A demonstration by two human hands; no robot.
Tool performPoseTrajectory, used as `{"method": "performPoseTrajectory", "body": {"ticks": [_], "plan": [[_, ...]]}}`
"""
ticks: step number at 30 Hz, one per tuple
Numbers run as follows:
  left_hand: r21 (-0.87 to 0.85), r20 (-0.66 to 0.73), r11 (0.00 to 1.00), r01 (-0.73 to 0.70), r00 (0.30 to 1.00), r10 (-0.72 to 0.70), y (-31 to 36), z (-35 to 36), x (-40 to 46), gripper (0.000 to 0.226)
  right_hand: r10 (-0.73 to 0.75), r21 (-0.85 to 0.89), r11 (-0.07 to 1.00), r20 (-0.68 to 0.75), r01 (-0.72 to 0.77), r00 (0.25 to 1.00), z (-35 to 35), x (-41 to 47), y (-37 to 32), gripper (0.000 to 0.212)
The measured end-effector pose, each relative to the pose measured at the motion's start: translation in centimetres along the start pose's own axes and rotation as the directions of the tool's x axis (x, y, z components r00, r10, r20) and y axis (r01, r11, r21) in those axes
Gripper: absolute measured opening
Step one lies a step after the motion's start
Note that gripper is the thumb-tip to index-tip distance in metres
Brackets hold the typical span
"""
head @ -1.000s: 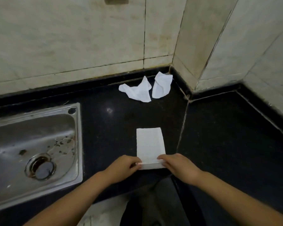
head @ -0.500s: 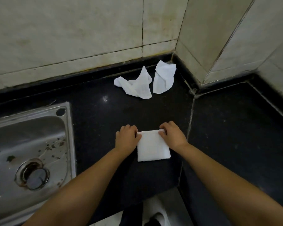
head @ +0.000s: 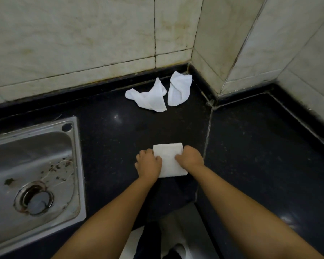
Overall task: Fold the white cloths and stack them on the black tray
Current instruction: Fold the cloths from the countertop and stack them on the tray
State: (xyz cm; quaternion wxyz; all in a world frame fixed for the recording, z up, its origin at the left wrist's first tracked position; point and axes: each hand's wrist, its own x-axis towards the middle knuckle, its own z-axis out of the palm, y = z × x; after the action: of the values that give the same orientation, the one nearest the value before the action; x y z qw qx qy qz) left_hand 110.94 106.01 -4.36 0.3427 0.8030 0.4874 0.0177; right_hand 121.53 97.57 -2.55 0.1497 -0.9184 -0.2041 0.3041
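A folded white cloth lies as a small square on the black counter, near its front edge. My left hand holds the cloth's left side, with the thumb on top and the fingers curled at the edge. My right hand holds the right side the same way. Two crumpled white cloths lie at the back near the wall corner: the left crumpled cloth and the right crumpled cloth. No black tray is in view.
A steel sink with a drain is set into the counter at the left. Tiled walls close the back and right of the black counter. A seam runs down the counter just right of my right hand.
The long cloth strip was folded in half away from me into a small square. Both hands then slid from its far corners back to the middle of its sides.
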Motion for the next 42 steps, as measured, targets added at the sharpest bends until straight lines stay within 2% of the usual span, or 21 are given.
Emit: {"method": "performPoseTrajectory", "body": {"ticks": [2, 3, 5, 7, 10, 12, 14, 18, 20, 25, 28, 31, 37, 42], "plan": [[-0.356, 0.086, 0.934, 0.018, 0.996, 0.013, 0.2, -1.1, -0.8, 0.009, -0.005, 0.308, 0.951, 0.061, -0.014, 0.998, -1.5, -0.9, 0.8, 0.024], [-0.489, 0.132, 0.871, 0.051, 0.991, 0.016, 0.4, -1.8, -1.2, 0.007, -0.004, 0.468, 0.882, 0.110, -0.048, 0.994, -2.4, -1.6, 1.3, 0.019], [-0.646, 0.215, 0.753, 0.129, 0.977, 0.016, 0.9, -2.8, -2.2, 0.012, -0.003, 0.714, 0.678, 0.241, -0.176, 0.970, -4.1, -3.3, 2.5, 0.020], [-0.736, 0.267, 0.656, 0.167, 0.962, 0.055, 1.9, -3.1, -3.7, 0.023, 0.010, 0.814, 0.510, 0.317, -0.278, 0.948, -5.4, -5.1, 4.0, 0.026], [-0.796, 0.353, 0.560, 0.227, 0.927, 0.126, 3.6, -2.8, -6.2, 0.038, 0.020, 0.884, 0.368, 0.303, -0.289, 0.953, -6.4, -8.5, 6.8, 0.018], [-0.786, 0.460, 0.541, 0.299, 0.868, 0.187, 4.8, -2.3, -7.9, 0.034, 0.030, 0.917, 0.322, 0.240, -0.237, 0.970, -7.0, -11.4, 8.9, 0.012], [-0.731, 0.579, 0.573, 0.371, 0.781, 0.234, 6.3, -1.8, -9.8, 0.021, 0.069, 0.949, 0.268, 0.155, -0.168, 0.986, -7.4, -14.6, 11.2, 0.013], [-0.565, 0.779, 0.700, 0.437, 0.561, 0.279, 8.9, -0.1, -14.6, 0.016, 0.215, 0.988, 0.147, 0.012, -0.045, 0.976, -6.6, -22.3, 16.4, 0.014], [-0.464, 0.856, 0.785, 0.411, 0.436, 0.278, 9.6, 1.1, -17.8, 0.017, 0.314, 0.996, 0.091, -0.029, 0.000, 0.949, -5.0, -27.0, 19.2, 0.013], [-0.245, 0.964, 0.938, 0.244, 0.164, 0.209, 9.0, 4.3, -28.3, 0.017, 0.511, 0.998, -0.042, -0.025, 0.053, 0.859, 1.2, -40.0, 25.2, 0.009], [-0.143, 0.990, 0.981, 0.131, 0.030, 0.140, 8.2, 6.4, -36.2, 0.015, 0.617, 0.978, -0.121, -0.060, 0.170, 0.785, 5.3, -48.8, 28.0, 0.013], [-0.094, 0.992, 0.996, -0.003, -0.089, 0.093, 7.5, 8.2, -44.8, 0.015, 0.704, 0.943, -0.174, -0.082, 0.284, 0.705, 9.2, -57.6, 31.1, 0.007], [-0.106, 0.961, 0.957, -0.269, -0.276, 0.029, 6.2, 12.9, -63.6, 0.016, 0.849, 0.867, -0.196, -0.084, 0.459, 0.521, 15.5, -75.3, 38.0, 0.012], [-0.154, 0.924, 0.917, -0.368, -0.381, 0.002, 3.5, 17.0, -80.5, 0.016, 0.905, 0.843, -0.172, -0.069, 0.510, 0.419, 19.3, -90.2, 44.5, 0.012]]}}
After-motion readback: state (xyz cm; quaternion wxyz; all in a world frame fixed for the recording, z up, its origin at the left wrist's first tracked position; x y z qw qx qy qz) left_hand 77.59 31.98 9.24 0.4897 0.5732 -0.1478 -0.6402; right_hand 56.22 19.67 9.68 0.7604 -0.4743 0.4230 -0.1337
